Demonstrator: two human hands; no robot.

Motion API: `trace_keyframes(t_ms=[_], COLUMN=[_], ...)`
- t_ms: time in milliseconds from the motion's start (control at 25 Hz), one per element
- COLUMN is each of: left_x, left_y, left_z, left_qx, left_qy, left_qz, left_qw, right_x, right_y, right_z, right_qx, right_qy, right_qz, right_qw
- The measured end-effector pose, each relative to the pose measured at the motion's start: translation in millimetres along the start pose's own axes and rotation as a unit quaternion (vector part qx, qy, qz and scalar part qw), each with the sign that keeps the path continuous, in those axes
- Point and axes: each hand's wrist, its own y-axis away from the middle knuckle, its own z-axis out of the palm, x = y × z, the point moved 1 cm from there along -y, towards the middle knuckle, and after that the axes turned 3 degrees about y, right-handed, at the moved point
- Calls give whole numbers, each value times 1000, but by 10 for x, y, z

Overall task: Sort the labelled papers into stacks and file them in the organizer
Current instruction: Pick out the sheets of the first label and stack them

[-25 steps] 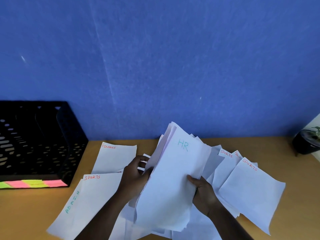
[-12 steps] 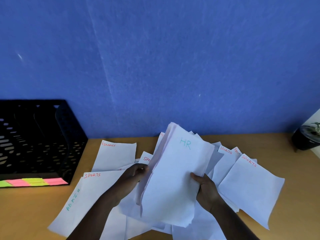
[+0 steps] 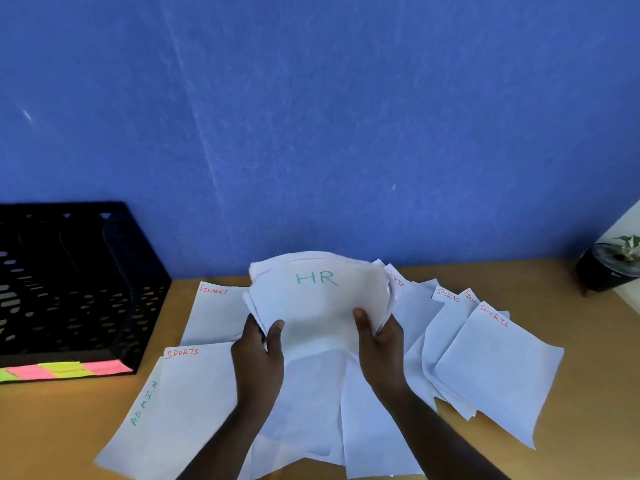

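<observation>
White HR stack (image 3: 317,306) now squared, gripped by left hand (image 3: 258,355), right hand (image 3: 379,344)

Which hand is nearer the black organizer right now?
Left. The left hand grips the left edge of the HR stack, on the side toward the organizer, though clear of it. The right hand grips the stack's right edge, farther away.

Both hands grip a thick white paper stack topped "HR" (image 3: 317,306): left hand (image 3: 258,355) on its left edge, right hand (image 3: 379,344) on its right, thumbs on top. Loose white labelled sheets (image 3: 485,368) fan around the stack. Black perforated plastic organizer (image 3: 83,289) far left of it; slot count probably three, too dark to confirm.
</observation>
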Motion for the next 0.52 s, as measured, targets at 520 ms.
trace_keyframes(t_ms=[520], left_x=[-486], left_y=[96], left_z=[0], left_qx=[-61], left_qy=[58], left_qz=[-137], left_qw=[987], right_x=[594], right_y=[129], right_z=[236], right_qx=[-23], right_qy=[145], right_qz=[116], right_qw=[982])
